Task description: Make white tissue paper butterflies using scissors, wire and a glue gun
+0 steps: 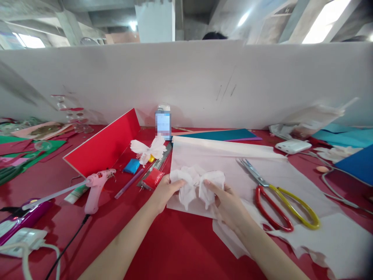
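Note:
A white crinkled paper butterfly [186, 194] is stretched between my two hands, above a large white paper sheet [204, 155]. My left hand [166, 190] pinches its left wing, thumb on top. Its right wing is pinched the same way by my right hand [229, 200]. Thin dark lines, perhaps wire, show near the middle of the butterfly. Beyond my left hand, a second white paper butterfly [150, 151] rests by a bundle of thin wires [157, 165] and a red packet [153, 179]. Scissors [264, 182] with one red and one yellow handle lie right of my right hand.
At left are a pink glue gun [97, 190], its black cord, a purple device [25, 217] and a white power strip [25, 241]. A red board [105, 144] leans behind them. A phone [163, 124] stands against the white partition [189, 77]. Cut paper [335, 241] lies at right.

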A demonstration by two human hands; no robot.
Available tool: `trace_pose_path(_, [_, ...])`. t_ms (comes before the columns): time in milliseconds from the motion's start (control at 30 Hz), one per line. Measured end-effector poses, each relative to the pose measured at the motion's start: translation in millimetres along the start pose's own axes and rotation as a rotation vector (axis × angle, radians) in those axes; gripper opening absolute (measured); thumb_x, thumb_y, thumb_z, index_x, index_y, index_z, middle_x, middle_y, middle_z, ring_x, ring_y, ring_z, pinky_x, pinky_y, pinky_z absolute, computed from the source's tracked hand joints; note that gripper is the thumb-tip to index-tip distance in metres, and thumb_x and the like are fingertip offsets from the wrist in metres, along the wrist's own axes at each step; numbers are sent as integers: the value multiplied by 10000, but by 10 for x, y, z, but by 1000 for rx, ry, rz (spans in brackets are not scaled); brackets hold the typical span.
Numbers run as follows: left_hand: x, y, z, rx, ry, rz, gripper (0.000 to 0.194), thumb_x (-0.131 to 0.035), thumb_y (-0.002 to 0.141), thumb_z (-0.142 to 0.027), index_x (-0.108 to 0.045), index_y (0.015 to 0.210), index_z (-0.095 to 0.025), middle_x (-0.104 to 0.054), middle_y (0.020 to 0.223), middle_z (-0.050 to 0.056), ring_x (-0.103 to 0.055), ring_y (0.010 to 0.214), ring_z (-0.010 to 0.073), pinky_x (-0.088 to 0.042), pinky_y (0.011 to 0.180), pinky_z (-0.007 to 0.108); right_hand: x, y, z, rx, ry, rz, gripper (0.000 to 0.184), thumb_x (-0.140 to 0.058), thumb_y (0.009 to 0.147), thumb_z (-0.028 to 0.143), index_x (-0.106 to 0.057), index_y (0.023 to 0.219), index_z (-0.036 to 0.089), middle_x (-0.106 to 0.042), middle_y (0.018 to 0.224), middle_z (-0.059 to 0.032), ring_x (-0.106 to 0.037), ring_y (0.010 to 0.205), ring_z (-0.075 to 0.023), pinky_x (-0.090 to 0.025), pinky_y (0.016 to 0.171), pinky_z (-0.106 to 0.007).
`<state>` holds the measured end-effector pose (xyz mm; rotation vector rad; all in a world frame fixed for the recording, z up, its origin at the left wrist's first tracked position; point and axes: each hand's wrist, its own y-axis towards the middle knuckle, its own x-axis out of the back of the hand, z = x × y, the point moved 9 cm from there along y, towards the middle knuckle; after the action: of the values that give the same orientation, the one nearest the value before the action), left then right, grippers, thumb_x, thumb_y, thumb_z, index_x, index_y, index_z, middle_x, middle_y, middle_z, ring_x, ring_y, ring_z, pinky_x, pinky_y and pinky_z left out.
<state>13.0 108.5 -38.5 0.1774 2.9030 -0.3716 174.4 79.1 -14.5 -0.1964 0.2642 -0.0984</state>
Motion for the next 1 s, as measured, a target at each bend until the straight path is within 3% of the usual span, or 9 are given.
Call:
trace_pose_path(133, [-36, -18, -27, -13, -15, 34, 228, -708, 657, -265, -669, 845, -142, -697, 757, 27, -641, 698, 156, -491, 630, 240, -118, -25, -124, -106, 22, 143, 367, -774, 646, 412, -683, 901, 164, -702, 862, -87, -662, 804, -245, -534, 652, -292])
trace_pose_path(333, [-53, -25, -8, 0, -9, 59, 236, -719, 674, -282, -667, 875, -170, -689, 739, -8, -633, 665, 125, -491, 626, 224, -83, -16, -163, -129, 9, 103, 324, -768, 675, 384, -679, 900, 169, -702, 818, -74, -662, 748, -219, -521, 581, -255])
trace_pose_path(600, [-97, -27, 22, -5, 68, 118, 406, -790, 641, -347, -674, 984, -165, -719, 977, 78, -655, 922, 229, -511, 781, 309, -86, 32, -186, -83, 16, 138, 322, -758, 682, 377, -672, 921, 178, -703, 880, -78, -665, 807, -238, -532, 693, -312])
trace_pose_path(767, [-183, -74, -55, -78, 144, 211, 383, -780, 660, -318, -676, 1000, -175, -708, 1037, 83, -637, 989, 253, -508, 832, 344, -73, 41, -191, -47, -55, 148, 329, -746, 691, 390, -658, 918, 168, -695, 907, -85, -660, 816, -242, -525, 731, -342])
trace_pose_path(1000, [-215, -82, -81, -92, 130, 240, 373, -774, 663, -295, -670, 1001, -175, -709, 1032, 78, -640, 989, 248, -501, 852, 352, -63, 42, -182, -30, -97, 126, 336, -733, 706, 402, -640, 917, 158, -677, 810, -59, -631, 681, -182, -509, 622, -289])
